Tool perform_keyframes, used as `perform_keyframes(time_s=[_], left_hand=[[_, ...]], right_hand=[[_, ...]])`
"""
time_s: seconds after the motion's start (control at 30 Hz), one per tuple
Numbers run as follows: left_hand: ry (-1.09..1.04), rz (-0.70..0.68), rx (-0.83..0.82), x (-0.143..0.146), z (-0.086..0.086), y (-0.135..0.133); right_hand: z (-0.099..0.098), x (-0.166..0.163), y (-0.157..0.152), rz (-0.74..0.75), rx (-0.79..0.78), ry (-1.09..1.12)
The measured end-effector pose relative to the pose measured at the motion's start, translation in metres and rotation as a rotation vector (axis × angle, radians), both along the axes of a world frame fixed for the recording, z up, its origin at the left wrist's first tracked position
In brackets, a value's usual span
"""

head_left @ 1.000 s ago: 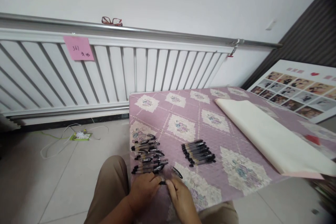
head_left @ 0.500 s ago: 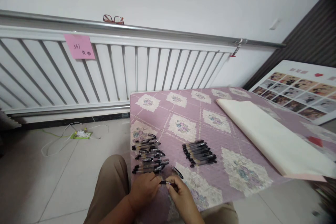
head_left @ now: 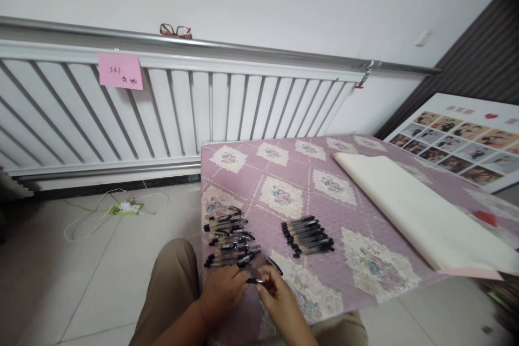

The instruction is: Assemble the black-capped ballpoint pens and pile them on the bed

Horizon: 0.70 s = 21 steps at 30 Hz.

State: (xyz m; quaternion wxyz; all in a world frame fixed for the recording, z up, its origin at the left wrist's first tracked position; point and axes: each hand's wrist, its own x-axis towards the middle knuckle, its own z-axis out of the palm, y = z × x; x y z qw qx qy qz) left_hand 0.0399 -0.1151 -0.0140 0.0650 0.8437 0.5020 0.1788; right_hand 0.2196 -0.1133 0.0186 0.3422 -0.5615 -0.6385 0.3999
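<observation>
Black pens [head_left: 308,236] and a cream sheet [head_left: 405,205] lie beyond both hands [head_left: 284,303] (fingers [head_left: 234,275] gripping one pen [head_left: 254,281]).

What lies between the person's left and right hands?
In the head view, a black pen: its silvery-tipped end sticks out of the left hand toward the right hand.

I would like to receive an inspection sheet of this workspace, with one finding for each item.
Surface: purple floral tablecloth.
Work items: left pen group, loosely laid; right pen group, lined up; loose black cap.
Clutter: cream sheet, red item.
Hands: left hand holds a pen; right hand has fingertips at its tip, grip unclear.
Cables: white cable on the floor beside a power strip.
Surroundings: radiator with pink note, glasses, photo board.
</observation>
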Motion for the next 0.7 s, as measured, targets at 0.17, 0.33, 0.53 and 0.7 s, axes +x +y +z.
perform_keyframes(time_s=[0.17,0.33,0.53,0.7], left_hand=[[-0.007,-0.011,-0.003,-0.0005,0.0031,-0.0001],[0.001,-0.003,0.009,-0.0004,0.0009,0.0003],[-0.011,0.009,0.019,0.0006,-0.0008,-0.0003],[-0.010,-0.010,0.042,-0.0005,0.0049,-0.0002]], right_hand=[[0.0024,0.0005,0.0003,-0.018,0.011,-0.094],[0.0063,0.0013,0.0013,0.028,0.012,-0.080],[0.0064,-0.0007,0.0013,0.017,-0.025,-0.050],[0.0052,-0.0012,0.0027,0.040,-0.031,-0.118]])
